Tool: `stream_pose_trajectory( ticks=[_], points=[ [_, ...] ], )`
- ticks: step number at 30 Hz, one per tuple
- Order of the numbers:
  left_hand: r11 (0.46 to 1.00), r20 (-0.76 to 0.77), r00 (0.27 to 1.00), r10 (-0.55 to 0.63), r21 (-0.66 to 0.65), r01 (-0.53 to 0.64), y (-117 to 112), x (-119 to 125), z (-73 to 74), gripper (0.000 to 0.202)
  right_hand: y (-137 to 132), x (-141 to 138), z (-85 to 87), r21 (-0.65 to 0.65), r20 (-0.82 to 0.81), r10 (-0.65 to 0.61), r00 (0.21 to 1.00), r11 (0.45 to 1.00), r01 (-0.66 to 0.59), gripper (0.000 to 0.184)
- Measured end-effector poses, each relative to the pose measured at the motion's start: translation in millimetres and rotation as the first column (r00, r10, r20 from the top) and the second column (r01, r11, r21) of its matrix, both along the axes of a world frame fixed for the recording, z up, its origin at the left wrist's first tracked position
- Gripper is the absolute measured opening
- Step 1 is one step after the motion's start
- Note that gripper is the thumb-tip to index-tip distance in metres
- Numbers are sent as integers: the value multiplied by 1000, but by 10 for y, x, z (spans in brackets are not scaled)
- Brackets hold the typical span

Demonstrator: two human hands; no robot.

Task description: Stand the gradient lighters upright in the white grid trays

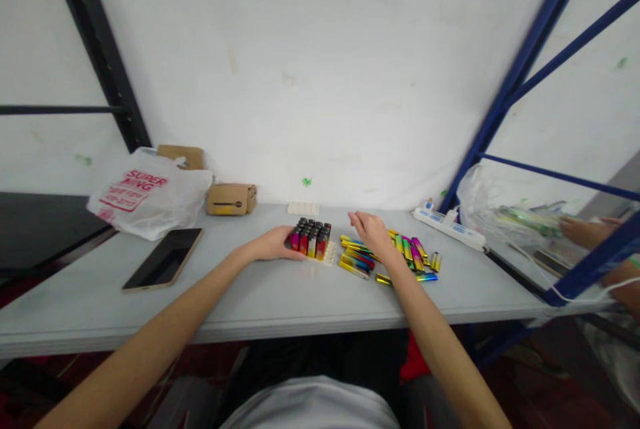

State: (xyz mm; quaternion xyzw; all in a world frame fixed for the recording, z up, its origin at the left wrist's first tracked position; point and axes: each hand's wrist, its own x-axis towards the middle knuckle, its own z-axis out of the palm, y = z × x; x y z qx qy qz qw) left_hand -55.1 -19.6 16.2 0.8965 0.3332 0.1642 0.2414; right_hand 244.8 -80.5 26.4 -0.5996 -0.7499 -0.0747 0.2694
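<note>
A white tray [330, 257] holds several upright colourful lighters [311, 237] with black tops, at the middle of the grey table [260, 295]. My left hand [274, 245] rests against the tray's left side, fingers curled along the lighters. My right hand [370, 232] hovers just right of the tray with its fingers spread and nothing in it, above a loose heap of rainbow-coloured lighters [395, 257] lying flat on the table.
A dark phone [164, 259] lies at the left. Behind it are a white plastic bag with red print [147, 195] and a small cardboard box [231, 199]. A white power strip [447, 223] sits at the back right. Blue shelf frame [505, 95] and another person's hand [583, 232] are right.
</note>
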Motion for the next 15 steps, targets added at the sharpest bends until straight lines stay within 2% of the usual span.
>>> stream_pose_trajectory(
  ticks=[2,4,6,9,15],
  points=[
    [1000,-11,1000,11,-1,-11,-4,0,6,70,64,170,-61,-20,22,-153,988,988,154,39],
    [1000,-16,1000,10,-7,-10,-3,0,7,70,107,299,-155,-128,90,-285,954,947,295,34],
    [1000,-18,1000,1,0,-1,2,-1,2,69,132,377,-240,-246,161,-343,926,894,374,34],
    [1000,-30,999,11,17,-10,14,-2,-8,70,157,413,-290,-321,193,-377,906,848,422,36],
    [1000,-25,999,28,6,-28,15,3,-14,69,194,421,-252,-348,172,-419,892,821,452,42]
  ],
)
